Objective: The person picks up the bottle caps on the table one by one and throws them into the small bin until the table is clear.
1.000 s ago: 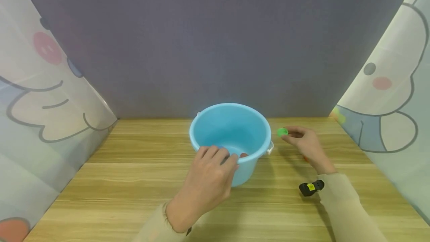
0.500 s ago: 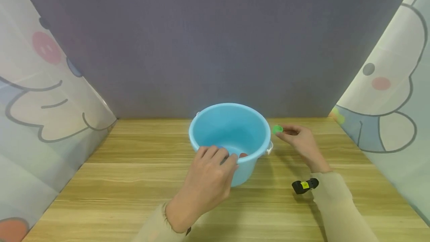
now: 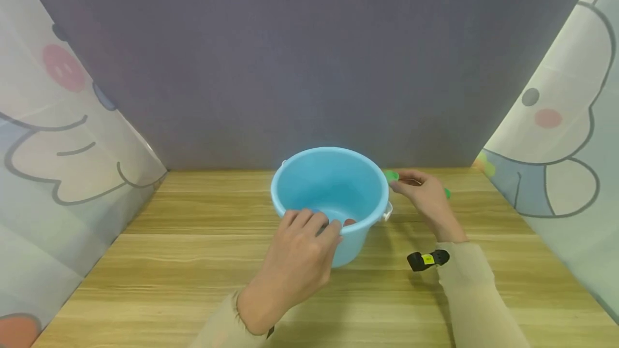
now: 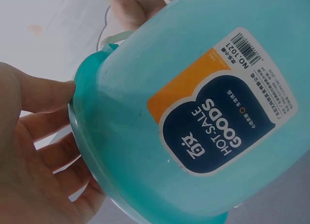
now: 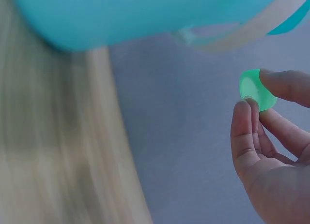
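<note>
- My left hand (image 3: 292,262) grips the near rim of the blue bucket (image 3: 350,248). If I leaned on that edge, I might tip the bucket towards me, since I see nothing bracing its far side.
- My right hand (image 3: 427,197) pinches a small green cap (image 5: 266,96) between thumb and fingertips, off the table (image 3: 193,262) and just beside the bucket's right rim. It is a light hold on a small, smooth-looking piece; too hard a squeeze could make it pop out sideways.
- Seen from my right wrist, the cap sits apart from the bucket wall. A move across at this height might knock it on the rim, and it could then drop outside.
- The white handle (image 3: 388,212) stands out from the bucket's right side, near my right hand. My fingers or the beige sleeve (image 3: 469,283) could catch on it and drag the bucket round.
- A reddish piece (image 3: 349,223) shows inside the bucket by the near rim. A sharp tilt from my left hand could set it sliding.
- Another green piece (image 3: 447,193) is partly hidden behind my right hand; swinging that arm back carelessly, I might brush it away.
</note>
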A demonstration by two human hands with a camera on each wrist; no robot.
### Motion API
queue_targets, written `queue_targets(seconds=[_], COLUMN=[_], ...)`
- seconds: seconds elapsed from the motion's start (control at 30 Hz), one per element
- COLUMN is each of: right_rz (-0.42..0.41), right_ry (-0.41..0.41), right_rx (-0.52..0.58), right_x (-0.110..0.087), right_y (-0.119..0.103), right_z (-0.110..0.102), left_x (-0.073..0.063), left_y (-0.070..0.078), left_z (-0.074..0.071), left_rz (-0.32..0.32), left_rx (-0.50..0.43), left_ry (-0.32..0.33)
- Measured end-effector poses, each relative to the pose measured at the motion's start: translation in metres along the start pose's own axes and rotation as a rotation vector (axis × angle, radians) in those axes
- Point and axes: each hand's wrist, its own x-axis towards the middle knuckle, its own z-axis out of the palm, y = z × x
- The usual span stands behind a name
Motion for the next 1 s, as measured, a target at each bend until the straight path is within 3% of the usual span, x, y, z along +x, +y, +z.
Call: queue_targets(seconds=[0.5,0.7,1.0], right_rz=[-0.022,-0.022,-0.089], right_ry=[0.001,0.008,0.050], right_rx=[0.161,0.145,0.064], right_x=[-0.004,-0.005,-0.010], right_y=[-0.011,-0.013,-0.023], right_z=[0.015,0.014,0.008], left_x=[0.000,0.000,0.000], left_y=[0.000,0.000,-0.001], left_z=[-0.001,-0.002,-0.001], left_rz=[-0.001,-0.026,-0.026], left_rx=[-0.005,-0.031,-0.040], left_ry=[-0.010,-0.055,-0.046])
